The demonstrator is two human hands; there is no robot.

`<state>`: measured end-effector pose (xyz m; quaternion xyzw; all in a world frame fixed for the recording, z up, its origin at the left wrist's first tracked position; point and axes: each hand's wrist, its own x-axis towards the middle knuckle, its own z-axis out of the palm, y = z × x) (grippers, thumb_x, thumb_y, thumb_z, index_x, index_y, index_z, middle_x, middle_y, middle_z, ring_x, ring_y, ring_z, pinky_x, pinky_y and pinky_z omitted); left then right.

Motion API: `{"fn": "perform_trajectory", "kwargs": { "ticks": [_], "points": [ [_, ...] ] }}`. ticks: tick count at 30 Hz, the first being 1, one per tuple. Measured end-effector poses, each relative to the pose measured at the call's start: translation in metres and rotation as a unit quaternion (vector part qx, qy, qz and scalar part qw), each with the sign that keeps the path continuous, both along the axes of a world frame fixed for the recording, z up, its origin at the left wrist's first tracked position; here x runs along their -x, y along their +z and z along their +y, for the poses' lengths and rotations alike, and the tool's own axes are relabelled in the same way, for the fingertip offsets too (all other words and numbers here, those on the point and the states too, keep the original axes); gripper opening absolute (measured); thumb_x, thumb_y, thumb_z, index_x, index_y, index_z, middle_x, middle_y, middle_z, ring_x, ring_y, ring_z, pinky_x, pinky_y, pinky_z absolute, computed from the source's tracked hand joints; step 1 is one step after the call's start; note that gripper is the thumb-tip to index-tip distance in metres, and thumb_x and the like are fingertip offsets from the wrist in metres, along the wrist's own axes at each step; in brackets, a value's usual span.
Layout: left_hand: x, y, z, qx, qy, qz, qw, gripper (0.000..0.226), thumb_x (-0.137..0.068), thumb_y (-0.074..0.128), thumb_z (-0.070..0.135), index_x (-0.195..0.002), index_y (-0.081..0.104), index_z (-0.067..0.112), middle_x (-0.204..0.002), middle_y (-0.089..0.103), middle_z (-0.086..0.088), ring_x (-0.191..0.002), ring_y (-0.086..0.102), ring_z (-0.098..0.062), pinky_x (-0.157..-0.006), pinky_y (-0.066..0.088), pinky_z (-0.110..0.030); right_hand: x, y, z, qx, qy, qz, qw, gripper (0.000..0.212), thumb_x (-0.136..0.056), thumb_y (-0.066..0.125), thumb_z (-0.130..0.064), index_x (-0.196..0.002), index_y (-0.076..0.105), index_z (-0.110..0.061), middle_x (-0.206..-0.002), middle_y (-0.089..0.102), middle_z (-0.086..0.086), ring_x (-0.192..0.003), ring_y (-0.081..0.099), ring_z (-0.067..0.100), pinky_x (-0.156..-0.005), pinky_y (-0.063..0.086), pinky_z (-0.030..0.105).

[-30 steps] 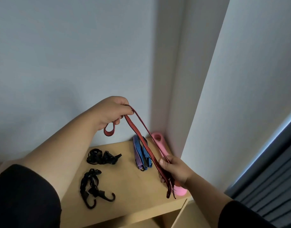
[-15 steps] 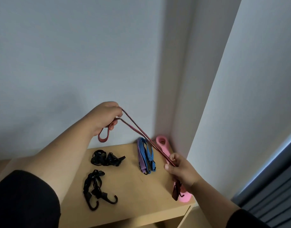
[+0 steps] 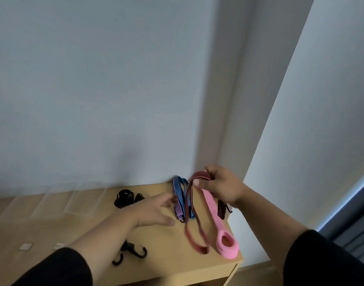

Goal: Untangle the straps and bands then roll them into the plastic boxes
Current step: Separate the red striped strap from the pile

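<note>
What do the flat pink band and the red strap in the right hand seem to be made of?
The flat pink band looks like matte rubber or silicone: smooth, uniform, with a moulded loop end. The red strap, which the right hand grips, seems woven elastic with dark stripes, hanging limp. Motion blur leaves both uncertain.

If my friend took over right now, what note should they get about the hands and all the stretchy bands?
Right hand: grips the folded red strap; its loop end hangs down to the wooden table.
Left hand: open, holding nothing, fingers spread above the table near the blue strap.
On the table: pink band at the right edge, blue strap by the wall, two black hooked straps, clear plastic boxes to the left.
Done: red strap looks untangled.
Left: roll every strap and put it in a box; the boxes look empty.
</note>
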<state>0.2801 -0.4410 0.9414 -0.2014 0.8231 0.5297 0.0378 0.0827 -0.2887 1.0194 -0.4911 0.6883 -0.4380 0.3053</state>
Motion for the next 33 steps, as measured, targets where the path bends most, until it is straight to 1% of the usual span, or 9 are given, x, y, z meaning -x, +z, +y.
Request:
{"fn": "perform_trajectory", "kwargs": {
  "ticks": [2,4,7,11,17,20,22,28,33],
  "points": [
    [0.021,0.009,0.018,-0.031,0.014,0.095,0.995,0.069,-0.078,0.082,0.018,-0.134,0.047,0.035,-0.131,0.06,0.019,-0.128,0.049,0.005,-0.105,0.041,-0.019,-0.007,0.006,-0.009,-0.019,0.007,0.065,0.998,0.031,-0.084,0.078,-0.035,-0.08,0.059,-0.011,-0.067,0.056,-0.007,-0.06,0.052,0.007,-0.061,0.043,0.024],
    [0.037,0.017,0.032,-0.054,0.035,0.163,0.984,0.065,-0.077,0.082,0.019,-0.133,0.051,0.031,-0.13,0.064,0.008,-0.128,0.054,-0.008,-0.109,0.043,-0.038,-0.009,0.009,-0.014,-0.014,0.018,0.078,0.997,0.027,-0.088,0.076,-0.027,-0.08,0.057,-0.01,-0.063,0.055,-0.01,-0.057,0.05,0.006,-0.059,0.043,0.021],
    [0.052,0.032,0.044,-0.072,0.099,0.206,0.971,0.036,-0.073,0.077,0.02,-0.106,0.063,0.027,-0.099,0.072,0.006,-0.1,0.068,-0.012,-0.097,0.052,-0.048,-0.008,0.012,-0.01,-0.002,0.026,0.061,0.998,0.025,-0.089,0.076,-0.02,-0.078,0.055,-0.012,-0.06,0.054,-0.009,-0.056,0.049,0.007,-0.057,0.041,0.021],
    [0.057,0.041,0.046,-0.051,0.13,0.191,0.972,0.006,-0.074,0.07,0.031,-0.075,0.066,0.028,-0.069,0.064,0.001,-0.065,0.062,-0.016,-0.075,0.053,-0.049,0.008,0.01,0.002,0.028,-0.034,0.067,0.997,0.03,-0.084,0.081,-0.026,-0.075,0.054,-0.014,-0.068,0.056,-0.003,-0.064,0.052,0.011,-0.064,0.043,0.03],
    [0.049,0.057,0.052,-0.095,0.063,0.226,0.967,0.005,-0.075,0.072,0.024,-0.078,0.068,0.027,-0.073,0.061,-0.003,-0.065,0.061,-0.021,-0.067,0.05,-0.043,0.023,-0.014,0.034,0.019,-0.049,-0.004,0.999,0.032,-0.091,0.073,-0.018,-0.063,0.057,-0.025,-0.049,0.053,-0.019,-0.048,0.049,-0.005,-0.051,0.037,0.009],
    [0.056,0.065,0.056,-0.193,0.1,0.31,0.925,0.024,-0.067,0.074,0.019,-0.091,0.074,0.016,-0.095,0.072,-0.008,-0.091,0.068,-0.023,-0.087,0.053,-0.041,0.011,-0.032,0.038,0.009,-0.01,-0.101,0.995,0.018,-0.089,0.075,-0.027,-0.079,0.065,-0.017,-0.058,0.058,-0.011,-0.052,0.052,0.004,-0.053,0.041,0.016],
    [0.06,0.073,0.06,-0.285,0.113,0.353,0.884,0.009,-0.07,0.074,0.013,-0.078,0.072,0.014,-0.105,0.072,-0.016,-0.102,0.068,-0.033,-0.092,0.054,-0.047,-0.002,-0.044,0.037,0.02,-0.004,-0.156,0.987,0.037,-0.085,0.078,-0.04,-0.089,0.063,-0.006,-0.061,0.057,0.0,-0.052,0.049,0.01,-0.051,0.038,0.022],
    [0.078,0.086,0.068,-0.318,0.18,0.376,0.852,0.019,-0.083,0.068,0.019,-0.067,0.06,0.015,-0.07,0.06,-0.01,-0.063,0.06,-0.023,-0.079,0.056,-0.049,-0.03,-0.068,0.03,0.055,-0.009,-0.207,0.977,0.025,-0.075,0.069,-0.067,-0.083,0.071,-0.043,-0.062,0.047,-0.01,-0.055,0.032,0.012,-0.053,0.025,0.029],
    [0.089,0.092,0.07,-0.319,0.286,0.392,0.814,0.035,-0.093,0.067,0.019,-0.063,0.049,0.02,-0.061,0.046,-0.004,-0.048,0.04,-0.017,-0.049,0.037,-0.029,-0.051,-0.076,0.023,0.066,0.017,-0.268,0.961,0.061,-0.068,0.074,-0.067,-0.079,0.059,-0.01,-0.065,0.053,-0.001,-0.055,0.045,0.009,-0.052,0.037,0.019]
  ]
}}
